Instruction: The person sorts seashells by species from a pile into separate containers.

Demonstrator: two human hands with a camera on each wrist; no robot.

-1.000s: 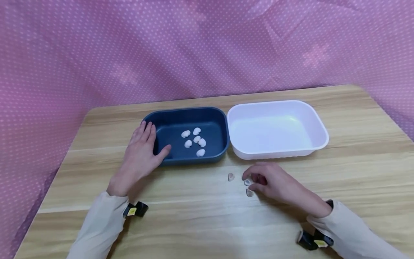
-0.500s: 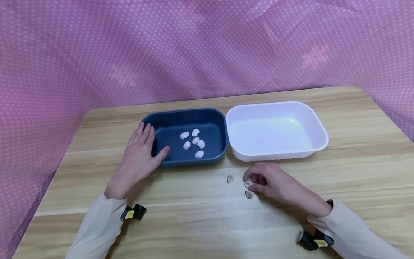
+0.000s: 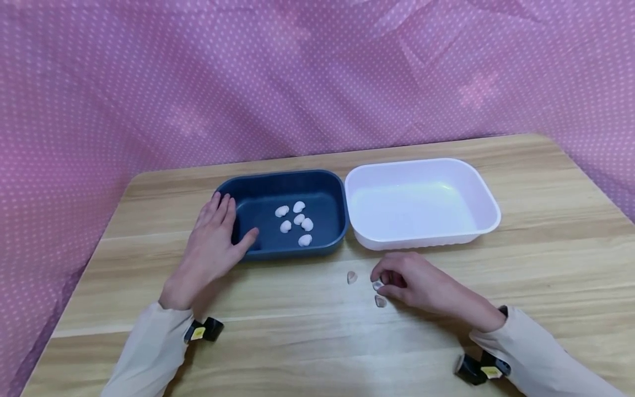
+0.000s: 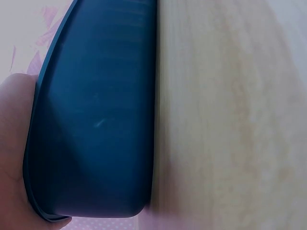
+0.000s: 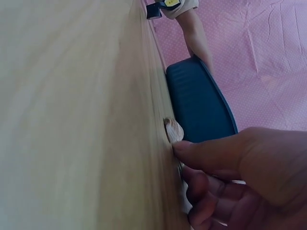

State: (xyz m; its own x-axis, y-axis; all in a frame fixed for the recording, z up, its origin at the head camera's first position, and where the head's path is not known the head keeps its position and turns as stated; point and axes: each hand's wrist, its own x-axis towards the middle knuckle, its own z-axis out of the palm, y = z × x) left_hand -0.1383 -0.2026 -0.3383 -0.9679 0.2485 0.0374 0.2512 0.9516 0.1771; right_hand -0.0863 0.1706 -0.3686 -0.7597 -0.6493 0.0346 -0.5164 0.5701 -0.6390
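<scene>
On the dark blue tray (image 3: 292, 253), the left hand (image 3: 210, 251) lies over the left end, fingers extended across the rim and thumb over the near corner. The left wrist view shows part of that hand (image 4: 14, 143) against the tray's edge. Several white seashells (image 3: 299, 219) lie inside the tray. Just in front of the white tray (image 3: 421, 242), the right hand (image 3: 414, 278) pinches a small seashell (image 3: 377, 285) between thumb and fingers, low at the tabletop. Two more seashells lie close by, one pale brown shell (image 3: 351, 277) leftward and one greyish shell (image 3: 380, 301) nearer the body.
The two trays stand side by side, touching or nearly so, on a wood-grain table (image 3: 297, 342). A pink dotted cloth (image 3: 317, 77) hangs behind it. A black wrist device (image 3: 204, 330) sits at the left cuff, another black device (image 3: 481, 370) at the right.
The view has shifted slightly, so everything sits a little lower. The right thumb and fingers have drawn closer together around the seashell. The left hand stays on the dark blue tray.
</scene>
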